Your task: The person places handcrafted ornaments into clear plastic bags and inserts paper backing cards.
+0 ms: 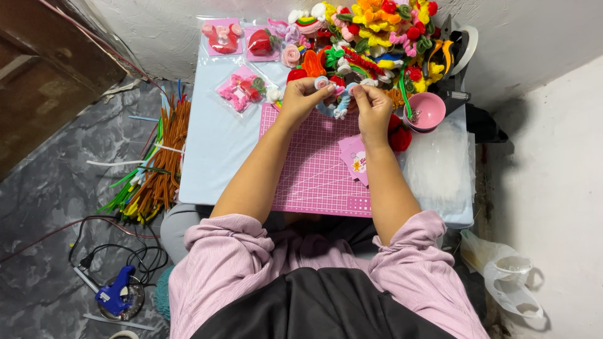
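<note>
Far left on floor: orange pipe-cleaner bundle (pixel 160 169). L hand (pixel 300 100) & R hand (pixel 372 108), both over far edge of pink cutting mat (pixel 314 176), pinch a small blue-white fuzzy piece (pixel 337 107), prob. pipe cleaner. Right: pink bowl (pixel 426 110).

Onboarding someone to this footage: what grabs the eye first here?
First, the heap of bright fuzzy-wire flowers at the table's far edge. Next, both hands at centre, the left hand and right hand pinching a pale blue and white twisted piece above the pink cutting mat. On the floor at left lies a bundle of orange and green stems.
</note>
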